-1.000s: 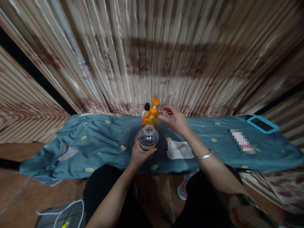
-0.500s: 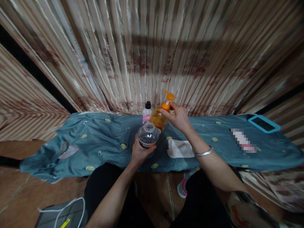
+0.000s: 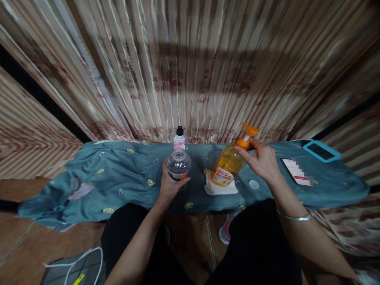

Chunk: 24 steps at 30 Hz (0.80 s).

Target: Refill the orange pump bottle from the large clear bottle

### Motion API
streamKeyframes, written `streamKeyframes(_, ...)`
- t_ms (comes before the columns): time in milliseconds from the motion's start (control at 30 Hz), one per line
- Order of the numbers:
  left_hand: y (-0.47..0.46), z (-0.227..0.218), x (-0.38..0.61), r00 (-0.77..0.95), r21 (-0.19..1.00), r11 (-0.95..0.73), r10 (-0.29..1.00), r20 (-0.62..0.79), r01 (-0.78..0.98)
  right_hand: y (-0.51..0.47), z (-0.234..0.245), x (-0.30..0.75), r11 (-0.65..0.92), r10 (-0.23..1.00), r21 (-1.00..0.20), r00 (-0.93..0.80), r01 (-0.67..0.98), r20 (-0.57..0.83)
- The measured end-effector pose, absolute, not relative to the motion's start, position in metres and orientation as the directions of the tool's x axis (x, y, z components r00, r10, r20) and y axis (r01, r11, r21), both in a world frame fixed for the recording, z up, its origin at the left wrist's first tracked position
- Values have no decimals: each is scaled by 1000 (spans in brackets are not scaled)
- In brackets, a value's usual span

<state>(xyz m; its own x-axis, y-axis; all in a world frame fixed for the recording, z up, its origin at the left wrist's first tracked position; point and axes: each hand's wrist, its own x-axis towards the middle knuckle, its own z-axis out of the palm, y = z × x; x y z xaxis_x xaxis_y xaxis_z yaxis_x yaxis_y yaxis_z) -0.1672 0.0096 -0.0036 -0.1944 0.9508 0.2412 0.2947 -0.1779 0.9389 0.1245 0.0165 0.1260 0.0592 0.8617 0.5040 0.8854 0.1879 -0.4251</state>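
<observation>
Left hand: the left hand (image 3: 170, 185) is wrapped around the lower body of a clear bottle (image 3: 178, 166) — fingers curled shut on it, mouth uncapped and facing up.
Right hand: the right hand (image 3: 261, 161) is pinched on the neck of an orange pump bottle (image 3: 228, 166), just under its orange pump head (image 3: 248, 130).
Pump bottle axis: tilted — the pump end is up at the right hand, the base slants down and away toward the left hand, over a white cloth (image 3: 220, 187); whether the base touches the cloth I cannot tell.
Key relation: the clear bottle's open mouth lies to the left of the pump bottle's base, near it but apart; the left hand is the nearer one to that opening.
Contents: the pump bottle holds orange liquid; the clear bottle looks nearly empty, with something dark low inside that is too dim to name.
Beyond the left hand: a small black-capped bottle (image 3: 179, 139) stands upright just behind the clear bottle.
Beside the right hand: a small white round cap (image 3: 253, 184) lies on the teal cloth (image 3: 118, 174), just below the wrist.
</observation>
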Motion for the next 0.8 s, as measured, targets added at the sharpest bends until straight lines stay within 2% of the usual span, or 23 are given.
streamKeyframes(100, -3, 2, -176, -230, 900, -268, 905, 358, 345, 11, 118, 133, 159, 868, -441, 88, 884, 488)
streamKeyframes(200, -32, 16, -184, -239, 754, -370, 793, 561, 543, 8, 113, 139, 134, 864, -464, 127, 875, 488)
streamKeyframes(267, -52, 19, -179, -86, 639, -473, 760, 645, 607, 7, 111, 143, 124, 861, -480, 147, 869, 488)
streamKeyframes(300, -59, 18, -171, 58, 604, -544, 769, 636, 582, 6, 110, 145, 121, 859, -488, 154, 865, 488)
streamKeyframes(367, -65, 6, -147, 353, 596, -637, 769, 532, 489, 5, 109, 147, 114, 856, -505, 173, 856, 487)
streamKeyframes(433, -58, -13, -119, 497, 613, -623, 774, 393, 486, 4, 110, 149, 113, 850, -519, 188, 847, 492)
streamKeyframes(567, -24, -45, -76, 558, 603, -560, 801, 218, 568, -1, 113, 156, 106, 835, -542, 222, 833, 504)
streamKeyframes(800, 6, -53, -85, 540, 570, -566, 807, 238, 596, -7, 114, 159, 116, 830, -574, 238, 811, 505)
